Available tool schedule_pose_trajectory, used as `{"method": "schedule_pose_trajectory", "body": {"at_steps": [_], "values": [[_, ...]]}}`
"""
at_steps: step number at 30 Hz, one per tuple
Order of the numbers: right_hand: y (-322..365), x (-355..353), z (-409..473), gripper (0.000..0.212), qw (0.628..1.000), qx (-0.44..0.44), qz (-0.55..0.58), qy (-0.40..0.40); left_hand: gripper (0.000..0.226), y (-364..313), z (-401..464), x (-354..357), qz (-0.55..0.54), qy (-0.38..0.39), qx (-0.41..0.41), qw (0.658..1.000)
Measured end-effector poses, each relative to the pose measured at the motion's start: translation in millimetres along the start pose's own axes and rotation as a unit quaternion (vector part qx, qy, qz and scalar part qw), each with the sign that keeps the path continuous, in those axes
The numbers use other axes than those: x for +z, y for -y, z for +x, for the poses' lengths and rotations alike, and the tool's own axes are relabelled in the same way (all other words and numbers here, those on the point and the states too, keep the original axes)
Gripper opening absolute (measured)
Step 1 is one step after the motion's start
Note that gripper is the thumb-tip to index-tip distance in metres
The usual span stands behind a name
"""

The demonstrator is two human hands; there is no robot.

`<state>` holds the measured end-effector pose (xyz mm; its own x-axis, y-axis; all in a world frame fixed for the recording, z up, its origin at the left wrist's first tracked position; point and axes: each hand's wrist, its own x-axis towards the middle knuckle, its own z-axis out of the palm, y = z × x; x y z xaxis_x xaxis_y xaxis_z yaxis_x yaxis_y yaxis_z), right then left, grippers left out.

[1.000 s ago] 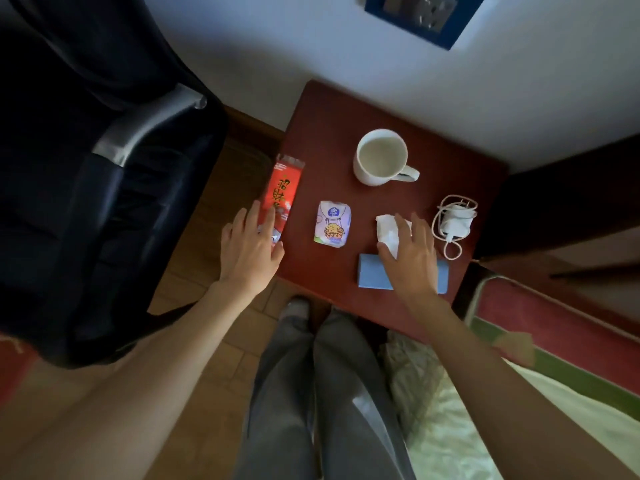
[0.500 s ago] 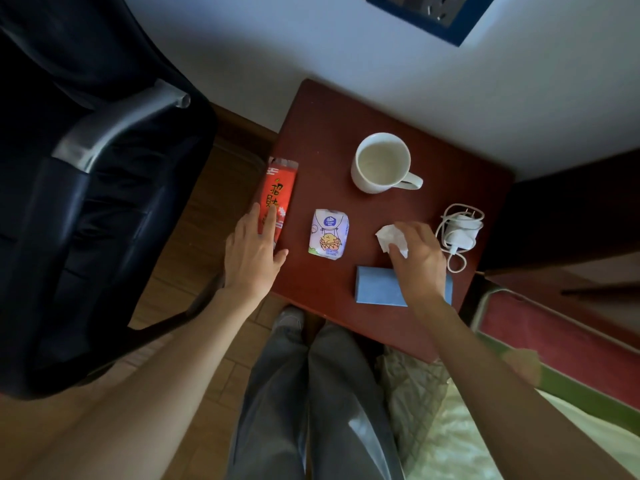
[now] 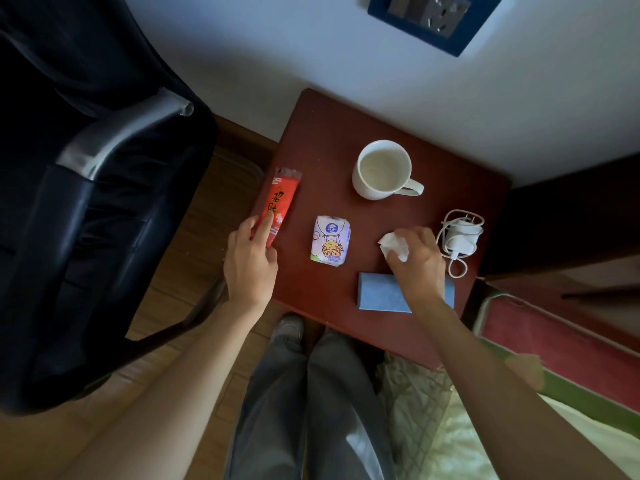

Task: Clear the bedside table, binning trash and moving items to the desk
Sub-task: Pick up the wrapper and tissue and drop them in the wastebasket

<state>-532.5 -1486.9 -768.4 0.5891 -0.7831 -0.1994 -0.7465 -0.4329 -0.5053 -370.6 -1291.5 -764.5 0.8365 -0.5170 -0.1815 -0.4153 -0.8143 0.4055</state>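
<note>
The dark red bedside table [image 3: 346, 112] holds a white mug [image 3: 382, 169], a red snack wrapper [image 3: 281, 199] at its left edge, a small lilac packet [image 3: 330, 244], a crumpled white tissue [image 3: 393, 244], a blue notebook [image 3: 379, 294] and a white charger with coiled cable [image 3: 460, 237]. My left hand [image 3: 250, 263] pinches the near end of the red wrapper, which still lies on the table. My right hand [image 3: 417, 259] is closed around the crumpled tissue, just above the notebook and left of the charger.
A black office chair [image 3: 86, 202] with a metal armrest stands close on the left. A bed [image 3: 485, 427] with a red and green frame lies at the lower right. A blue wall socket [image 3: 433, 15] sits above the table. My legs stand at the table's near edge.
My right hand has closed around the tissue and bunched it up. My left hand's fingers have curled onto the near end of the red wrapper.
</note>
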Motion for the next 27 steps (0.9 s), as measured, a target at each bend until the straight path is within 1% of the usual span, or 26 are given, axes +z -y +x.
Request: {"method": "schedule_pose_trajectory", "body": {"at_steps": [3,6,10,13,15,19,22,27], "values": [[7.0,-6.4,-3.1,0.031,0.999,0.025,0.026,0.007,0.057,1.5,-5.8,-8.8,-0.037,-0.019,0.007,0.999],[23.6,-20.8,-13.0,0.029,0.998,0.033,0.057,-0.019,0.055,1.8,-12.4,-26.3,-0.064,-0.023,0.008,0.998],[62.7,-59.3,-38.5,0.032,0.993,0.01,0.102,-0.059,0.055,-5.4,-27.5,-69.9,-0.095,-0.024,0.011,0.995],[103.6,-99.8,-61.8,0.029,0.987,-0.025,0.12,-0.1,0.057,-17.8,-41.2,-115.6,-0.11,-0.027,0.022,0.993],[132.1,-130.4,-77.5,0.028,0.983,-0.038,0.147,-0.106,0.057,-27.6,-52.2,-148.3,-0.117,-0.035,0.033,0.992],[182.3,-186.0,-108.7,0.033,0.972,-0.063,0.211,-0.083,0.057,-48.5,-79.3,-216.7,-0.133,-0.062,0.035,0.989],[209.5,-215.4,-131.3,0.04,0.969,-0.107,0.219,-0.051,0.057,-60.0,-106.1,-261.9,-0.144,-0.089,0.039,0.985],[234.3,-255.3,-154.9,0.035,0.954,-0.188,0.232,0.018,0.057,-75.9,-155.7,-315.0,-0.131,-0.148,0.028,0.98]]}}
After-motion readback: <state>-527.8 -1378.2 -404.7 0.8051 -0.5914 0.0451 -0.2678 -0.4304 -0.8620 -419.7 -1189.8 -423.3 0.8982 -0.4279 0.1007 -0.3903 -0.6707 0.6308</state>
